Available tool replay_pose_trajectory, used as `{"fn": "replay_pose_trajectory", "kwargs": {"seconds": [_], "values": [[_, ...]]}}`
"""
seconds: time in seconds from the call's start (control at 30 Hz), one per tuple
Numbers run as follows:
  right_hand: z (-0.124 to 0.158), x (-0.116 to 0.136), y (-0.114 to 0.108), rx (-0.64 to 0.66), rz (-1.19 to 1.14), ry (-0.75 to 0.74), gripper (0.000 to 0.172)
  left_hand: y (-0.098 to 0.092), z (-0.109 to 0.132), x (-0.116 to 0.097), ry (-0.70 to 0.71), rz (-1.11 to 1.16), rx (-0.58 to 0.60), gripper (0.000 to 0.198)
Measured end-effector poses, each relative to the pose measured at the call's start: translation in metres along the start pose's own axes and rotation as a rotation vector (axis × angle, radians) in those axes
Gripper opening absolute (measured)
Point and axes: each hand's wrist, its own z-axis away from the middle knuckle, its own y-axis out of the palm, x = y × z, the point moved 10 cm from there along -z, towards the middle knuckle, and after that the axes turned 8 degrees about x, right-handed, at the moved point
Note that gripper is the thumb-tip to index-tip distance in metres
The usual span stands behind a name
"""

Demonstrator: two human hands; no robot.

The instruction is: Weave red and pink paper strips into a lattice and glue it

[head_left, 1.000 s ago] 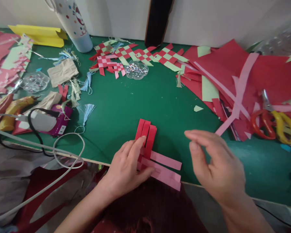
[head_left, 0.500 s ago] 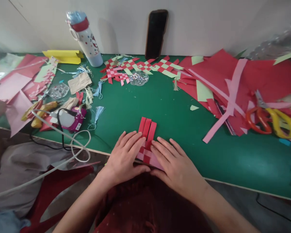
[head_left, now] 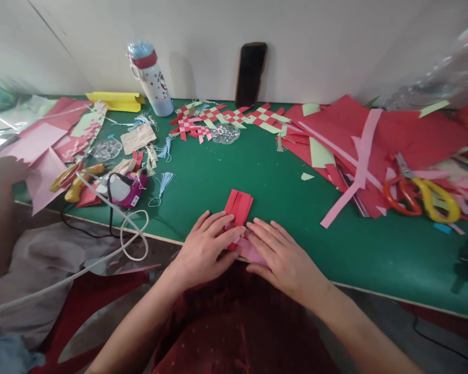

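Observation:
At the near edge of the table, red paper strips (head_left: 239,205) point away from me, woven with pink paper (head_left: 251,250). My left hand (head_left: 208,246) covers the left side of the weave. Its fingers press on the red strips, with the index finger across them and the thumb at the near edge. On the right side my right hand (head_left: 283,254) lies with its fingers stretched out, fingertips touching the pink paper. Much of the crossing of the strips is hidden under the fingers.
Red-handled and yellow-handled scissors (head_left: 421,195) lie right, beside red paper sheets (head_left: 343,124). A phone (head_left: 251,72) and bottle (head_left: 152,80) stand at the wall. Woven pieces (head_left: 263,117), a bead dish (head_left: 225,134) and a looped cable (head_left: 134,236) are about. Another person's arm (head_left: 0,208) is left.
The view has tilted slightly upward. My left index finger and thumb have shifted right across the weave. The red strips now sit closer together, and less of the checkered part shows.

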Motion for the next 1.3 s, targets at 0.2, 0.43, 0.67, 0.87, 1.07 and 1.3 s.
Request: {"fn": "replay_pose_trajectory", "kwargs": {"seconds": [0.2, 0.43, 0.67, 0.87, 1.07, 1.3], "values": [[0.003, 0.001, -0.005, -0.008, 0.023, 0.018, 0.071, -0.003, 0.005, 0.007, 0.017, 0.009, -0.018, 0.048], [-0.008, 0.019, -0.013, 0.026, -0.001, 0.074, 0.067, -0.005, 0.016, 0.015, -0.033, -0.075, 0.032, 0.068], [-0.01, 0.015, 0.01, 0.1, -0.001, 0.069, 0.067, 0.009, 0.019, 0.018, -0.024, -0.1, 0.084, 0.069], [0.004, 0.011, -0.011, 0.005, 0.076, 0.105, 0.068, 0.01, 0.023, 0.012, 0.046, -0.092, 0.068, 0.068], [0.017, 0.032, -0.007, -0.071, 0.039, 0.04, 0.04, 0.013, 0.036, 0.003, 0.075, -0.068, 0.064, 0.053], [0.014, -0.012, -0.028, -0.098, -0.372, 0.244, 0.035, -0.003, 0.011, -0.005, 0.143, 0.108, 0.012, 0.042]]}}
